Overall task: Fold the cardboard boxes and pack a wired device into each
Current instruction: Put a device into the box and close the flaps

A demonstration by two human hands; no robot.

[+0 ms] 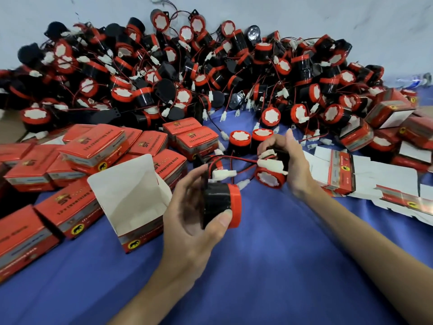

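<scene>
The left grip (192, 207) is clenched round a device (222, 202) - thumb across its black body just by the red cap, fingers curled behind - and holds it on its side above the blue cloth (269, 254). A white plug (225, 173) sits at the top of that device. Red and black wires (234, 158) stretch from there toward the right grip (294, 165). The right grip grasps a second device (269, 178), with its red cap tilted down and to the left and another plug (269, 164) lying against the fingers. The two grips are near each other, and I cannot tell which wire belongs to which device.

Just left of the left grip stands an open box (131, 202), its lid flap up and its white inside showing. Whether it touches the grip I cannot tell.

Just behind the grips a pair of devices (240, 141) stands upright side by side, caps up. Closed boxes (93, 148) spread over the cloth to the left, some stacked. To the right, beyond the right wrist, flat boxes (339, 174) lie fanned out unfolded. Further back a big pile (210, 66) of black-and-red devices - wires and white plugs tangled through it - heaps up against a pale wall (304, 15).
</scene>
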